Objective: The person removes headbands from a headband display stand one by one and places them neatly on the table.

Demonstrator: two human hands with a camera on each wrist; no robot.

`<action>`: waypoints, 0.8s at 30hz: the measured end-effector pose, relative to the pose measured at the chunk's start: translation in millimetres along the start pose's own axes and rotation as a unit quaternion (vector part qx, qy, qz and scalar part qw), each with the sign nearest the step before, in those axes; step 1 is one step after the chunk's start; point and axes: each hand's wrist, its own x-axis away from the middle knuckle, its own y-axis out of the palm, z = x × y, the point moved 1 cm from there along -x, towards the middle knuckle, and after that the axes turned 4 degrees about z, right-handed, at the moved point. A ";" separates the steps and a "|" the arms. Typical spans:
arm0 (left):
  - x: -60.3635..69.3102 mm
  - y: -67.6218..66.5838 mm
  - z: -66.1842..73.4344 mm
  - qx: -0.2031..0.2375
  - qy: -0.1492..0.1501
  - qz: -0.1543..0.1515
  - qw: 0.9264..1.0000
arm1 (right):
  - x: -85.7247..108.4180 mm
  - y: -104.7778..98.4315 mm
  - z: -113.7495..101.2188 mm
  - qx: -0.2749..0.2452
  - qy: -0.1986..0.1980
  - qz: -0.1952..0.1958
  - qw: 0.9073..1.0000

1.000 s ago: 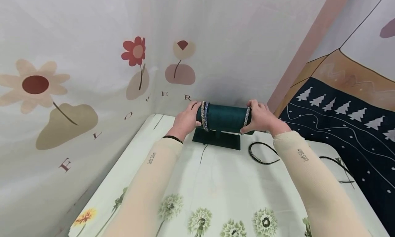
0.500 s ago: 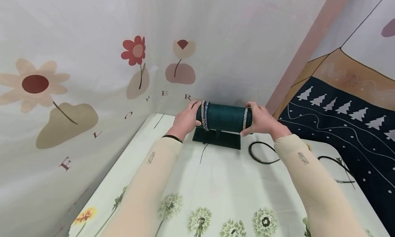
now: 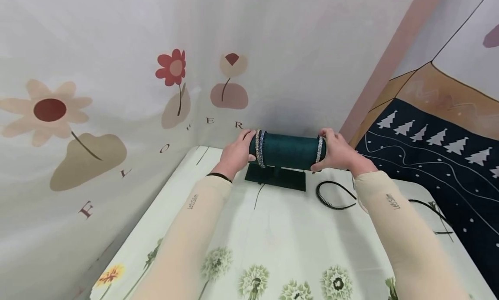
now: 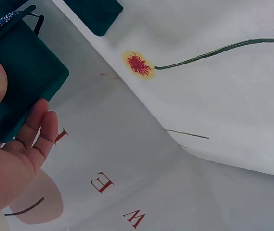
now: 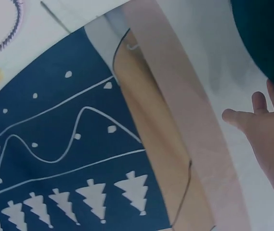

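Note:
A dark green velvet roll display stand [image 3: 290, 150] stands at the back of the table, its roll lying crosswise above a flat base. Near its left end sit two glittery headbands [image 3: 260, 148], one gold-silver and one blue. My left hand [image 3: 235, 154] grips the roll's left end; in the left wrist view the thumb lies on the velvet beside the glittery bands. A silvery glitter headband [image 3: 319, 149] sits around the right end. My right hand [image 3: 337, 151] holds it between thumb below and fingers above. The right wrist view shows only part of that hand and the roll.
A black toothed headband [image 3: 331, 196] lies on the floral tablecloth [image 3: 269, 230] right of the base. Another black headband [image 3: 430, 211] lies beyond my right forearm. A printed curtain [image 3: 292, 66] hangs right behind the stand.
The silvery headband shifted slightly left, then moved right with my right hand towards the roll's end. My left hand stays on the left end. The view shifted slightly.

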 end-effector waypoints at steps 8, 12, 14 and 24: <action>2.2 -1.4 3.2 0.003 -0.005 -0.003 1.000 | 7.4 3.6 17.1 -0.080 -0.004 0.012 0.997; 3.1 2.7 2.6 0.002 -0.002 -0.006 1.000 | 9.7 8.3 26.5 -0.102 -0.007 0.020 0.995; 3.0 4.5 2.4 0.000 -0.004 -0.007 1.000 | 10.4 11.5 30.7 -0.120 -0.008 0.015 0.993; 2.0 -0.5 0.3 -0.003 0.000 -0.002 1.000 | 9.6 19.3 30.8 -0.191 0.007 0.022 0.981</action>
